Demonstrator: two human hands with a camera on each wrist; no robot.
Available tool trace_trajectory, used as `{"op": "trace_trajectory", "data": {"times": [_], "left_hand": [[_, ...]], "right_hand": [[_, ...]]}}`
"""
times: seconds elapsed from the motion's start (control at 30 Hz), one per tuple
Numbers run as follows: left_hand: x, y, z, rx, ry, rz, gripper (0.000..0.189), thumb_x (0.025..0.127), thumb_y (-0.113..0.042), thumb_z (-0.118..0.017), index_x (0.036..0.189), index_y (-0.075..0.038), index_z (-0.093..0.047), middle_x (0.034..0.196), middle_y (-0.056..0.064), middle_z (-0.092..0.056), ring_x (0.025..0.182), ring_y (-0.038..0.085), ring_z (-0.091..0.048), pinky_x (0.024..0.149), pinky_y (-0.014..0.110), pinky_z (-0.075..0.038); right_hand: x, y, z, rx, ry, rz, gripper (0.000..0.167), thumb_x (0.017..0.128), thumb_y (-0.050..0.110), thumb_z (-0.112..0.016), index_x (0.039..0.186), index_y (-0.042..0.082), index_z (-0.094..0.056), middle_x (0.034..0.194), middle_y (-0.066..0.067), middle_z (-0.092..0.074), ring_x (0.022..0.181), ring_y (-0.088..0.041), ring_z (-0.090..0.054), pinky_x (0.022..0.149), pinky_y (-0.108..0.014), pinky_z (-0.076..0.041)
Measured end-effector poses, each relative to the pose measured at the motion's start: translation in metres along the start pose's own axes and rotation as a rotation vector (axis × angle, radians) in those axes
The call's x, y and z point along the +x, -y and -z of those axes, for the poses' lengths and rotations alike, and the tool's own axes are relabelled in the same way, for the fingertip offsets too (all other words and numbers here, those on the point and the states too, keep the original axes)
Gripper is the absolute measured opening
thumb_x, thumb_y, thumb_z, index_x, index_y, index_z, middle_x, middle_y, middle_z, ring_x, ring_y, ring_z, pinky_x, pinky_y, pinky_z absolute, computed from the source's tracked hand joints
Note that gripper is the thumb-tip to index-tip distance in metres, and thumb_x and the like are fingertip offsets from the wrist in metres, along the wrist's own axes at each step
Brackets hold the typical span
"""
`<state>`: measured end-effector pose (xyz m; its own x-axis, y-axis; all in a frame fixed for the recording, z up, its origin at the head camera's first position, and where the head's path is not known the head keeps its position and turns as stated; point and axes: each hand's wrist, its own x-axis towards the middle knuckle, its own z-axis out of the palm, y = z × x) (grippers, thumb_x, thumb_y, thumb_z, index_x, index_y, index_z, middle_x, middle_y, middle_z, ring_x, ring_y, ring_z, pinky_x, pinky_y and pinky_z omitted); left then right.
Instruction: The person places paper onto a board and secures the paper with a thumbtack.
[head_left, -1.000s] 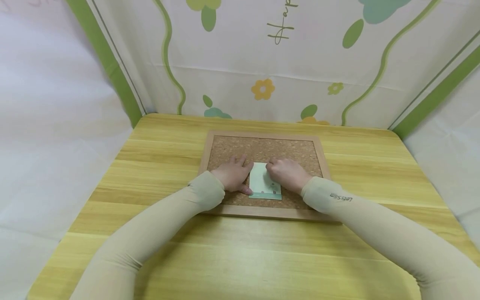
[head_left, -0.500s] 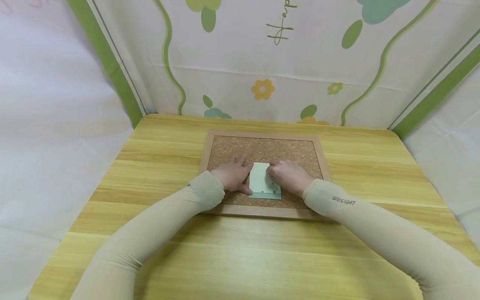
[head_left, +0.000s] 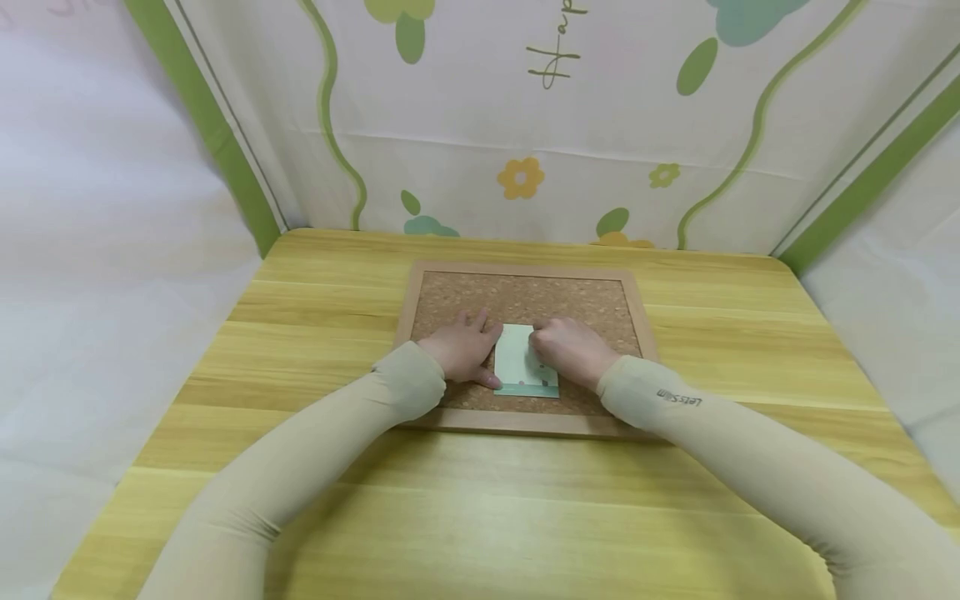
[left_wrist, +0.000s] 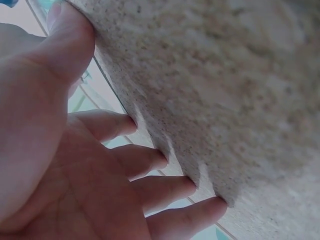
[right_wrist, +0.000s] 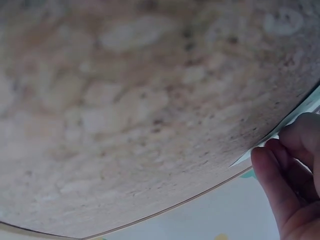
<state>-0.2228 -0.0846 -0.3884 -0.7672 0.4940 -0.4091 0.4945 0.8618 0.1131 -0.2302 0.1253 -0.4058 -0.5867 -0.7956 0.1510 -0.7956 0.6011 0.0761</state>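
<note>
A pale green sheet of note paper (head_left: pixel 514 357) with a darker green strip along its lower edge lies on a wood-framed cork board (head_left: pixel 465 292). My left hand (head_left: pixel 459 350) rests spread on the cork at the paper's left side, its thumb at the lower left corner; in the left wrist view the fingertips (left_wrist: pixel 182 185) press on the cork. At the paper's upper right is my right hand (head_left: pixel 573 346), fingers curled down. The right wrist view has its thumb and fingers (right_wrist: pixel 272 180) bunched together at the paper's edge; I cannot tell whether something is between them.
The board lies on a yellow wood-grain table (head_left: pixel 465 508). Behind the table hangs a white cloth (head_left: pixel 450 100) printed with flowers and leaves, and white fabric (head_left: pixel 97 250) borders the left side. Cream sleeves (head_left: pixel 315 450) cover both forearms.
The whole head view has shifted slightly to the left. Both hands and the paper keep their places on the board, with the right hand making only slight movements.
</note>
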Motion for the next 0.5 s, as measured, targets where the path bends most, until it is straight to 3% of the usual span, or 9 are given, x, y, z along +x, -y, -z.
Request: {"op": "trace_trajectory", "data": {"times": [0.5], "left_hand": [[0.0006,0.0004,0.0002,-0.011,0.008,0.001,0.104,0.084,-0.062,-0.062,0.160,-0.010,-0.014,0.163,0.022,-0.005,0.146,0.048,-0.009,0.112,0.055,-0.026]], "right_hand": [[0.0000,0.0014,0.0012,0.074,-0.009,-0.040,0.018,0.080,-0.010,-0.072,0.072,0.006,-0.073,0.071,0.000,-0.058,0.056,-0.011,-0.046,0.051,-0.024,-0.043]]}}
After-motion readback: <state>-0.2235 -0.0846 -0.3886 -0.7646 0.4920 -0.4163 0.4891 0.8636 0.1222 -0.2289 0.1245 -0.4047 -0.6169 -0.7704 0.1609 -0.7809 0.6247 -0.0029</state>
